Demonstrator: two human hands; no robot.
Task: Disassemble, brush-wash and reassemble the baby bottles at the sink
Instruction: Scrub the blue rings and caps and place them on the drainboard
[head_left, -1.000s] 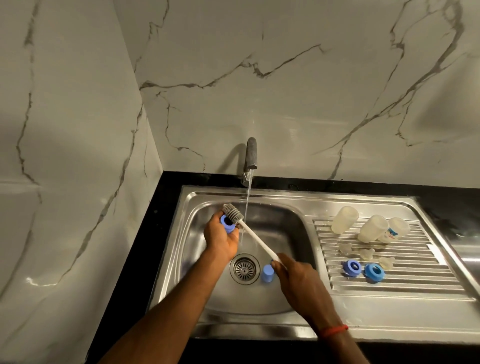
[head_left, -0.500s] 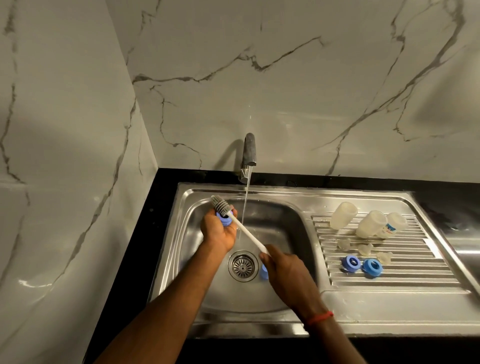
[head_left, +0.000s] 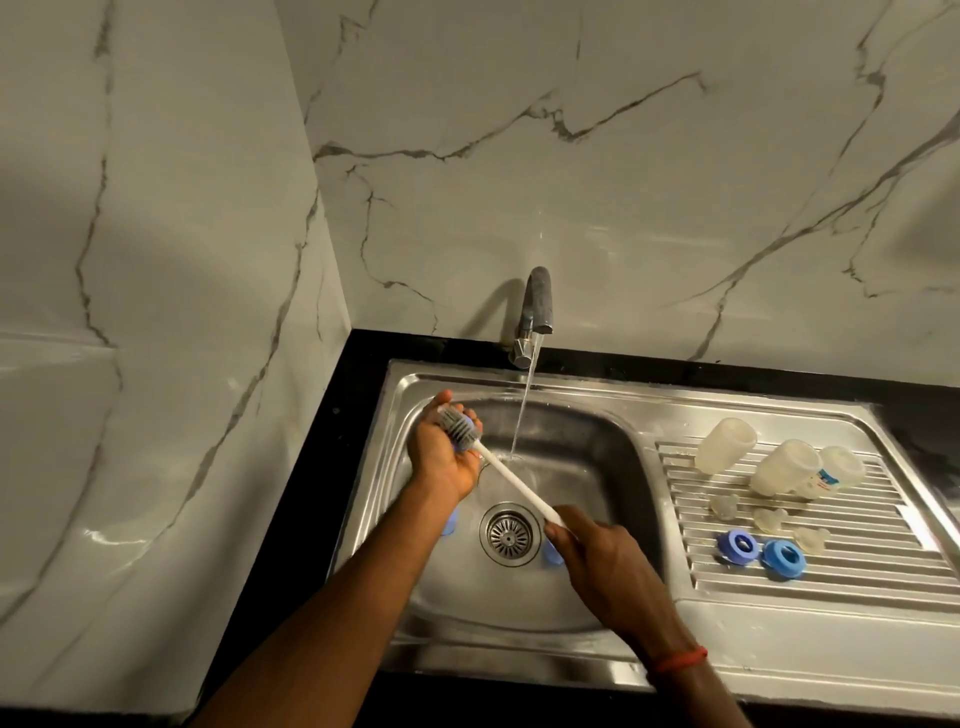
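Over the stainless steel sink (head_left: 402, 395)'s left edge, my left hand (head_left: 439, 462) clasped a light, likely slippery blue plastic bottle part (head_left: 463, 446) by its rim, my right hand (head_left: 613, 566) gripping the white-handled grey brush (head_left: 514, 480).

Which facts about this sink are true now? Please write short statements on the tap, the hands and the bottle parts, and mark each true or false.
1. Water runs from the tap. True.
2. The right hand grips the bottle brush by its white handle. True.
3. The left hand holds a clear bottle. False: it holds a blue bottle part against the bristles.
4. Three bottles lie on the drainboard. True.
5. Four blue rings lie on the drainboard. False: two blue rings lie there.
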